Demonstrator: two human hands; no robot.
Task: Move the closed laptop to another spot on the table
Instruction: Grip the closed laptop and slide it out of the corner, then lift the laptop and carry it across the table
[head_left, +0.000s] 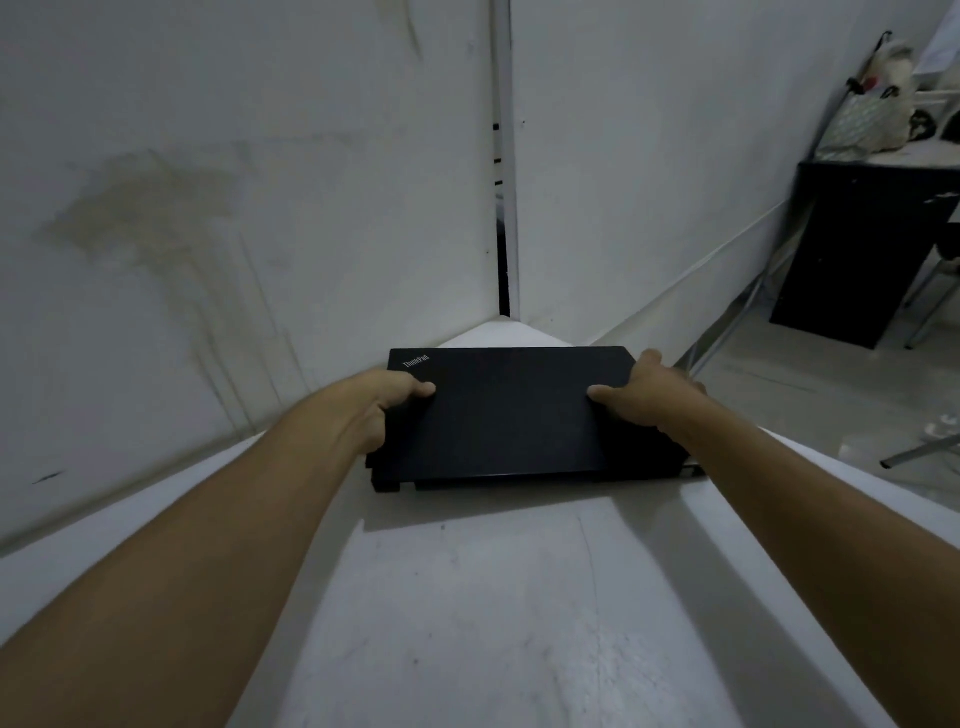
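A closed black laptop (511, 415) with a small logo on its lid is at the far corner of the white table (467, 597). It casts a wide shadow in front, so its near edge seems raised off the table. My left hand (382, 408) grips its left edge, thumb on the lid. My right hand (641, 400) grips its right edge, thumb on the lid as well. The fingers of both hands are hidden under the laptop's sides.
White partition walls (260, 208) meet in a corner just behind the laptop. The table's right edge drops to the floor (805, 384). A black cabinet (857, 249) with bags on top stands at the far right, with metal chair legs (919, 452) nearby.
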